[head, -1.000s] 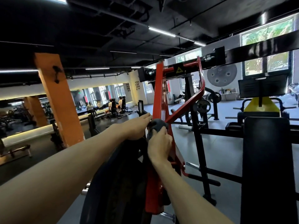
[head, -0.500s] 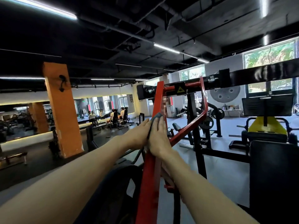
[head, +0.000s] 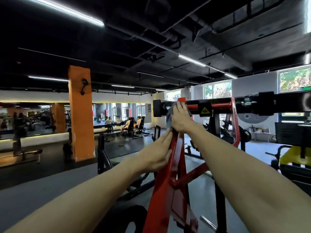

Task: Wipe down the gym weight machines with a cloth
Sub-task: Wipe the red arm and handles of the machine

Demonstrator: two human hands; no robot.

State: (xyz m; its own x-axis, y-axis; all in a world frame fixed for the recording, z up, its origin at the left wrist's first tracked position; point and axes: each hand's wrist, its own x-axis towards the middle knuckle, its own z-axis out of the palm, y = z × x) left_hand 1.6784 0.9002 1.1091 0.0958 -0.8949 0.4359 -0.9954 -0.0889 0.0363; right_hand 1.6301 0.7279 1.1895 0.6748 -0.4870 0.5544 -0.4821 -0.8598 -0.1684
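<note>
The red machine frame point(head: 170, 174) rises through the middle of the frame to a black crossbar point(head: 262, 105) at centre right. Half a second ago the cloth sat midway up this red upright; now it has climbed to the top, so this stretch looks nearly wiped. The left hand point(head: 155, 157), fingers straight, rests flat against the upright's left side. The right hand point(head: 180, 120) presses the grey cloth point(head: 169, 118) against the joint where upright meets crossbar.

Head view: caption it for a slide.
Right hand presses a grey cloth on the red frame's top; left hand braces it below.
</note>
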